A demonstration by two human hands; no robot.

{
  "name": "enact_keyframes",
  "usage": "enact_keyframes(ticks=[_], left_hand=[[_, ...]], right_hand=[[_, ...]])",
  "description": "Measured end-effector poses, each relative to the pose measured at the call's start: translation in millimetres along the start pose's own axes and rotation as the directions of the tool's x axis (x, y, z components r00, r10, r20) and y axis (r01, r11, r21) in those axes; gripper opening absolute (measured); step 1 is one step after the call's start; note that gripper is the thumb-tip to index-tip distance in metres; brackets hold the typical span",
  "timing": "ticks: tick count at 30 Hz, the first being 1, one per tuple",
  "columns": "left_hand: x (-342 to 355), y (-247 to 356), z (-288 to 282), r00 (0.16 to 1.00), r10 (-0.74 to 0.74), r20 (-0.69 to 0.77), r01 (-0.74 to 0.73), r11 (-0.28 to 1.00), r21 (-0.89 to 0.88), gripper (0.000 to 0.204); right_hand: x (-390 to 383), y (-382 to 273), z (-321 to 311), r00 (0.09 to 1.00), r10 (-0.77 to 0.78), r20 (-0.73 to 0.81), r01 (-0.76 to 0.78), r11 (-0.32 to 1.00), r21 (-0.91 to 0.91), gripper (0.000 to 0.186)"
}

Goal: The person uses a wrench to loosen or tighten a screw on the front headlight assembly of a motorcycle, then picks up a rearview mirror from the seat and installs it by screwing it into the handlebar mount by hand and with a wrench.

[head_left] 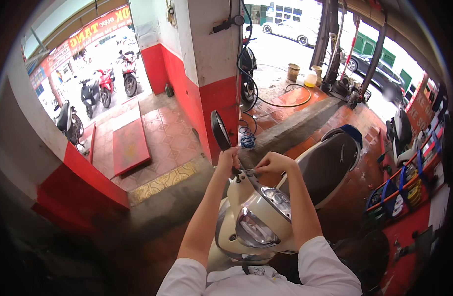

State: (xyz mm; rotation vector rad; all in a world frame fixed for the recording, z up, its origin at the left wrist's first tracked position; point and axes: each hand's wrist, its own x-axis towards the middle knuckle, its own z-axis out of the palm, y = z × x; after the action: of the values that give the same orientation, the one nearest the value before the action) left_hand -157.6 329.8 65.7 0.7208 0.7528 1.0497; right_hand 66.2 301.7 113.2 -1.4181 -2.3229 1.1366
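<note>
A cream scooter stands in front of me, its headlight (256, 228) and front cowl (241, 190) facing me. My left hand (228, 159) is closed around the lower end of a black rear-view mirror (220, 130), at the handlebar's left side. Beside it, my right hand (274, 163) is bent down over the handlebar, fingertips pinched together close to the top of the cowl. Whatever lies between those fingertips is too small or hidden to make out. On the dark scooter seat (319, 171) beyond lies a metal wrench (342, 153).
A red and white pillar (214, 93) rises just past the mirror. A coiled blue hose (247, 137) lies at its foot. Racks with blue trays (399, 192) line the right side. A red ramp (131, 143) and parked motorbikes (105, 89) are at the left.
</note>
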Motion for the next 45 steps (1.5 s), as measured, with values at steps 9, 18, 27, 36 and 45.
enact_keyframes(ticks=[9, 18, 27, 36, 45], left_hand=[[-7, 3, -1, 0.999, 0.034, -0.035, -0.035, 0.998, -0.050, 0.036], [-9, 0, 5, 0.993, 0.047, -0.105, -0.052, 0.997, -0.051, 0.040], [-10, -5, 4, 0.984, 0.115, -0.134, -0.125, 0.990, -0.072, 0.039], [-11, -3, -2, 0.981, 0.153, -0.122, -0.163, 0.984, -0.077, 0.037], [-9, -5, -5, 0.984, 0.155, -0.090, -0.165, 0.979, -0.120, 0.032]], right_hand=[[37, -7, 23, 0.981, -0.183, 0.058, 0.190, 0.973, -0.131, 0.024], [40, 3, 36, 0.971, -0.225, 0.077, 0.233, 0.967, -0.105, 0.024], [-11, -32, 146, 0.951, -0.072, -0.299, -0.062, 0.908, -0.414, 0.029], [-32, -68, 77, 0.830, -0.293, 0.474, 0.289, 0.954, 0.084, 0.033], [2, 5, 29, 0.981, -0.189, -0.047, 0.189, 0.982, -0.009, 0.025]])
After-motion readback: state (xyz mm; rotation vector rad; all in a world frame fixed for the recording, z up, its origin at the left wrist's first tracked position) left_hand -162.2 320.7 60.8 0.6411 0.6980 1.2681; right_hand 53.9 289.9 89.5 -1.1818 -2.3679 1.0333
